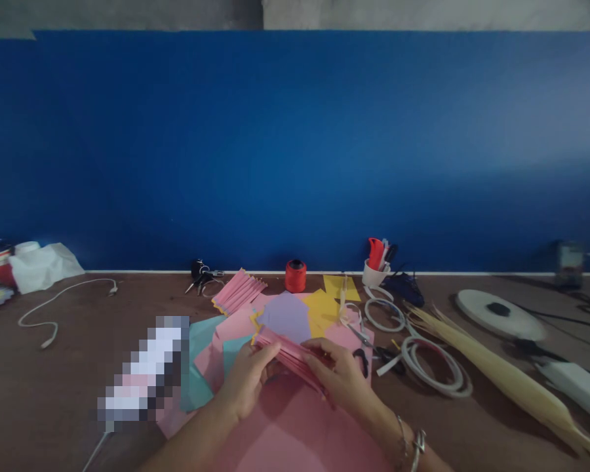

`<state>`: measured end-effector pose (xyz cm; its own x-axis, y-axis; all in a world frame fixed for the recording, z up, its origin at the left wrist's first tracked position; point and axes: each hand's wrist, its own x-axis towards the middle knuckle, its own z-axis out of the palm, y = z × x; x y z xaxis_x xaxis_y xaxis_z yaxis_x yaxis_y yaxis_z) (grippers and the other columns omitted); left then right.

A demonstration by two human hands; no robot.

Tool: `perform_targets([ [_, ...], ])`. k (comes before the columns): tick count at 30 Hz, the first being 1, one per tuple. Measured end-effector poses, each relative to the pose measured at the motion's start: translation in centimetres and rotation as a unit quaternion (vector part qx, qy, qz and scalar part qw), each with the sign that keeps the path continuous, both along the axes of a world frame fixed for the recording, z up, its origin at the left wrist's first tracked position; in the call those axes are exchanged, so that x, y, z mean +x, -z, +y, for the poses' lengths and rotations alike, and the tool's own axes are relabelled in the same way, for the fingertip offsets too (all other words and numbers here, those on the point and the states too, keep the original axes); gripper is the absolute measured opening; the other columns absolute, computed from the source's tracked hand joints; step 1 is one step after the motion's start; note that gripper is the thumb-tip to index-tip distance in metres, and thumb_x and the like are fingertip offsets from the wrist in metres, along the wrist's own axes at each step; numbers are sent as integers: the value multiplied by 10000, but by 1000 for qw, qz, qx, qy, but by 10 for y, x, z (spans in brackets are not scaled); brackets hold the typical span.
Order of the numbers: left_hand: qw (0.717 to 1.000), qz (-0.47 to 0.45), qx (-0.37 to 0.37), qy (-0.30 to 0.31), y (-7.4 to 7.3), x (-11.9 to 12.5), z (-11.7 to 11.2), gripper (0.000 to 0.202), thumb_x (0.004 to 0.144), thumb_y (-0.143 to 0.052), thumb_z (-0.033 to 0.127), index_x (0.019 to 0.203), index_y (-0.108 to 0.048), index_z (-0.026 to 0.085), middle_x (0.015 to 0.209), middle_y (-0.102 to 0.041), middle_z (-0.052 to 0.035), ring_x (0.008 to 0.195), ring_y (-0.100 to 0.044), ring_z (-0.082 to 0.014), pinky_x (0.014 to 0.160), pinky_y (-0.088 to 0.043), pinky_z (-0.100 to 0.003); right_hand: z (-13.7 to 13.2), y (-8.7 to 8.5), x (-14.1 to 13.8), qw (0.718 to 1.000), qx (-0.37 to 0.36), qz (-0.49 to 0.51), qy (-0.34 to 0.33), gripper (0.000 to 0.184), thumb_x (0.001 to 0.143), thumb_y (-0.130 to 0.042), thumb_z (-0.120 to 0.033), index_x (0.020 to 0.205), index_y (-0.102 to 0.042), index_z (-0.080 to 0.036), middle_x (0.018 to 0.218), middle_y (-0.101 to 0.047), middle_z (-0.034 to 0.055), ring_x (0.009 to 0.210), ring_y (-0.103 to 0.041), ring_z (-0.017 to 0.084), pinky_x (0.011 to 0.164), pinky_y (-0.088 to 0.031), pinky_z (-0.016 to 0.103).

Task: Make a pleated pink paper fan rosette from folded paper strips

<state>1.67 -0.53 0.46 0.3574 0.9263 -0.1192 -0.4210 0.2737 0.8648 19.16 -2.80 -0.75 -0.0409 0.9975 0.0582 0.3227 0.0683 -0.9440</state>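
Head view: both hands working over a paper-strewn counter (54, 400). The left hand (246, 383) is pinching a pleated paper (295, 358) near its left end, thumb lying on top; the right hand (344, 377) is pinching the same piece toward its right end, so each grip is pressing on the folds. The piece is slanting from upper left to lower right, above a large pink sheet (295, 439) whose near edge is running out of view. Beyond it, a purple sheet (288, 313) and a yellow sheet (323, 311) are overlapping, their corners pointing various ways. To the left, a second pleated stack (238, 292) is resting across the papers' far edge, and brown counter is stretching between the blurred-out device (145, 367) and the white cable (113, 289). To the right, room is narrowing: scissors (362, 337) are lying just beside the right hand, with a white coil (437, 391) and a straw bundle (501, 370) farther out. A red spool (295, 278) and a pen cup (375, 273) are standing near the counter's far edge, where the blue wall (295, 151) is rising.
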Motion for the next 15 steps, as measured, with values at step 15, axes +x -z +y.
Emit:
perform_targets([
  [15,999,-11,-9,-44,-6,3,-1,299,678,-752,302,922,-655,159,875,-718,-72,801,-675,-216,702,-537,-312,2,4,4,980,167,-81,72,233,832,-526,-325,1013,-577,-186,916,-616,72,819,-585,194,714,-480,311],
])
